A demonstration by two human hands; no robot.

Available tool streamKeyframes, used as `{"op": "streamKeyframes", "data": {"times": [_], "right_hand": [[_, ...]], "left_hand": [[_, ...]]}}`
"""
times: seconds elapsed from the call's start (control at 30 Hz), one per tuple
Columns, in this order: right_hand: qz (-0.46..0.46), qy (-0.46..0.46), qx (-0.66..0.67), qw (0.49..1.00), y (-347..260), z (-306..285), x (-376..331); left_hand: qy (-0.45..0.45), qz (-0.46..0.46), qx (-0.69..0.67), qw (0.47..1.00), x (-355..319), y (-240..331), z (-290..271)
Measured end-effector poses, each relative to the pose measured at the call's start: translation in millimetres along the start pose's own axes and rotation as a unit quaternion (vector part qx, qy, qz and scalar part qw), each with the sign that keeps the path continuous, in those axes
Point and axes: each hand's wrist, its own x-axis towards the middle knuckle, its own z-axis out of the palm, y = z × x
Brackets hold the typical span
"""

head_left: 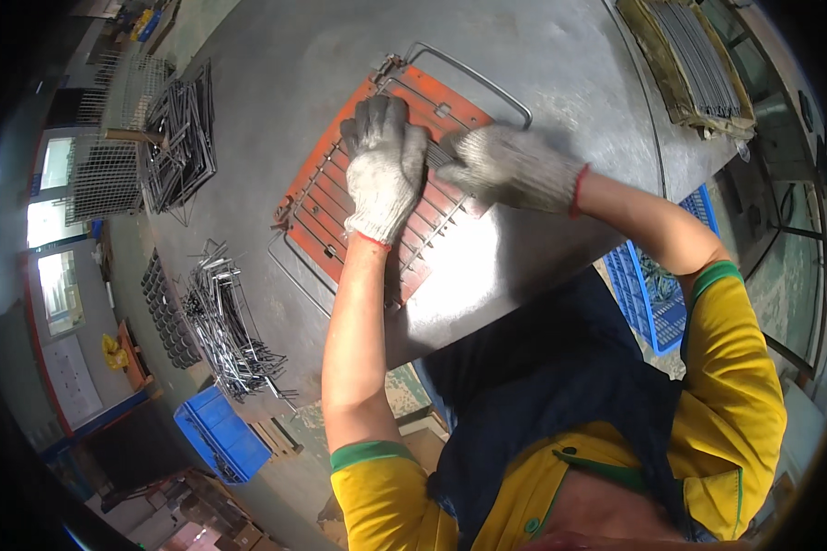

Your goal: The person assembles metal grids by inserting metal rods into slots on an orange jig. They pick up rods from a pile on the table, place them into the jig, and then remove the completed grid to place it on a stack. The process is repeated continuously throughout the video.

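Both gloved hands, left hand (383, 174) and right hand (510, 167), pressed flat on a silvery wire rack (377, 207) over an orange jig (317, 207).

Single head-worn fisheye view, looking steeply down, close over metal table (560, 55), edges bent

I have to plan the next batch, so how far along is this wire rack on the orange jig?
Done, as it looks: the outer wire frame and many thin cross wires already lie in the orange jig. In hand: the left hand presses flat on the wires while the right hand fingers a wire beside it. Left: loose bent wires lie piled at the table's edge; how many belong here cannot be told.
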Motion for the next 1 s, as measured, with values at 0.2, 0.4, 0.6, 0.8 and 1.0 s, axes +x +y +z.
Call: {"op": "streamKeyframes", "data": {"times": [0.2, 0.4, 0.6, 0.8, 1.0], "right_hand": [[0.062, 0.377, 0.038, 0.923, 51, -33, -11], [0.196, 0.172, 0.275, 0.925, 82, 36, 6], [0.157, 0.227, 0.200, 0.940, 86, 52, 8], [0.031, 0.346, 0.104, 0.932, 101, 73, 12], [0.175, 0.270, 0.254, 0.912, 78, 48, 6]], "left_hand": [[-0.026, -0.103, 0.081, 0.991, 11, 24, 4], [-0.033, 0.012, -0.023, 0.999, 5, 14, -2], [-0.070, -0.008, 0.021, 0.997, -44, 0, -32], [0.030, -0.011, 0.009, 0.999, -10, 21, -30], [-0.103, 0.018, 0.021, 0.994, -68, 2, -41]]}}
